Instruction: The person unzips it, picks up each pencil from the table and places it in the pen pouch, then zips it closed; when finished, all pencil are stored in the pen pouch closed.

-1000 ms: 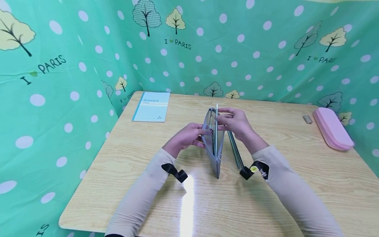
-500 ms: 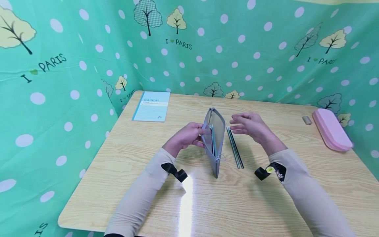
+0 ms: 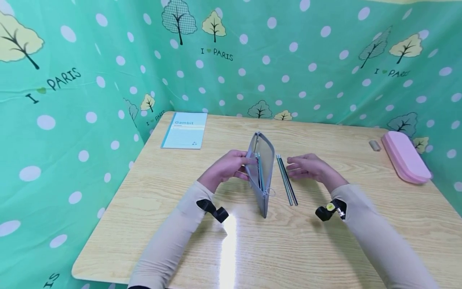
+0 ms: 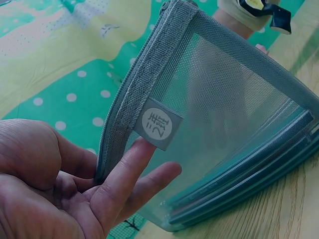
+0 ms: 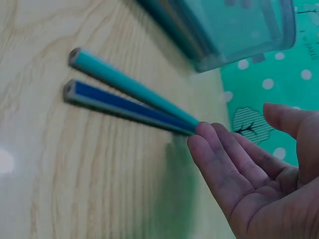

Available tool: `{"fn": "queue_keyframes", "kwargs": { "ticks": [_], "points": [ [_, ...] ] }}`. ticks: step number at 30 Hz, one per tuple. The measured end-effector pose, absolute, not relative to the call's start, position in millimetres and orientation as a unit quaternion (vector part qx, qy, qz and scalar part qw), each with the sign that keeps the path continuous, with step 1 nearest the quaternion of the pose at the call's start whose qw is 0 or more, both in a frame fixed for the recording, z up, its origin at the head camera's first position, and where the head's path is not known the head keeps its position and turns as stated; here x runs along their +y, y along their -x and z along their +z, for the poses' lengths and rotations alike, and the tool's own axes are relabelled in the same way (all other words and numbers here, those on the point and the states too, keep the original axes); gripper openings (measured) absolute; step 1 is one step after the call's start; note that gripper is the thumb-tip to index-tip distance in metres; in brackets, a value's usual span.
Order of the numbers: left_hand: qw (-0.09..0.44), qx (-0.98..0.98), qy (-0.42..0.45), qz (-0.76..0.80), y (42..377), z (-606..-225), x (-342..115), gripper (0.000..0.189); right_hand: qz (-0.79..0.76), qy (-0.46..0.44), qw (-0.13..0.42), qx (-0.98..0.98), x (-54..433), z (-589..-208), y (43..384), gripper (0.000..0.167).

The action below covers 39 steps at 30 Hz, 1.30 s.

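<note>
A grey mesh zip pencil pouch (image 3: pixel 270 154) stands on edge on the table, its mouth spread apart, with several pencils (image 3: pixel 260 170) inside. My left hand (image 3: pixel 231 164) pinches its left side at the rim, by the cloth label (image 4: pixel 158 124) seen in the left wrist view. Two pencils lie close together on the table right of the pouch: a teal one (image 5: pixel 124 82) and a dark blue one (image 5: pixel 127 107). My right hand (image 3: pixel 308 166) is just right of them, palm turned inward, holding nothing. In the right wrist view its fingertips are right at the pencils' far ends.
A light blue notebook (image 3: pixel 185 130) lies at the back left of the wooden table (image 3: pixel 162 192). At the back right are a small grey-brown eraser (image 3: pixel 374 145) and a pink pencil case (image 3: pixel 406 156). Green polka-dot cloth (image 3: pixel 306 72) hangs behind the table.
A second ago my right hand held a pencil at the pouch's mouth. It let go, drew back to the right, then came down beside the two loose pencils. The left hand stayed put.
</note>
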State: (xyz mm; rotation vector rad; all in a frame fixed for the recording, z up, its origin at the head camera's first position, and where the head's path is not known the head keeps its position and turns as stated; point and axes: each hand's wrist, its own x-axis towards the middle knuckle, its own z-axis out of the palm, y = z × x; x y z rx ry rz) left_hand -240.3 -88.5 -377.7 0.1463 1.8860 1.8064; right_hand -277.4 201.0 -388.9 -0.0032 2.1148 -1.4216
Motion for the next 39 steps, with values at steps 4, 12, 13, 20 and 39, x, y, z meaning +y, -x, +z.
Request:
{"fn": "queue_keyframes", "kwargs": {
  "ticks": [4, 12, 13, 20, 39],
  "points": [
    [0.262, 0.695, -0.056, 0.667, 240.4, -377.5, -89.3, 0.032, -0.534, -0.002, 0.292, 0.794, 201.8, -395.8, 280.3, 0.069],
    [0.264, 0.697, -0.057, 0.664, 242.1, -377.8, -90.2, 0.032, -0.539, -0.004, 0.282, 0.793, 202.3, -404.0, 286.8, 0.063],
    [0.264, 0.697, -0.056, 0.664, 242.0, -378.0, -90.3, 0.032, -0.539, -0.007, 0.278, 0.795, 200.9, -404.3, 286.6, 0.06],
    [0.262, 0.697, -0.053, 0.665, 241.6, -379.7, -90.4, 0.032, -0.527, -0.012, 0.262, 0.809, 194.4, -406.8, 284.4, 0.056],
    [0.259, 0.698, -0.052, 0.665, 241.9, -376.9, -90.8, 0.028, -0.415, -0.005, 0.146, 0.898, 177.1, -417.2, 281.5, 0.043]
  ]
}}
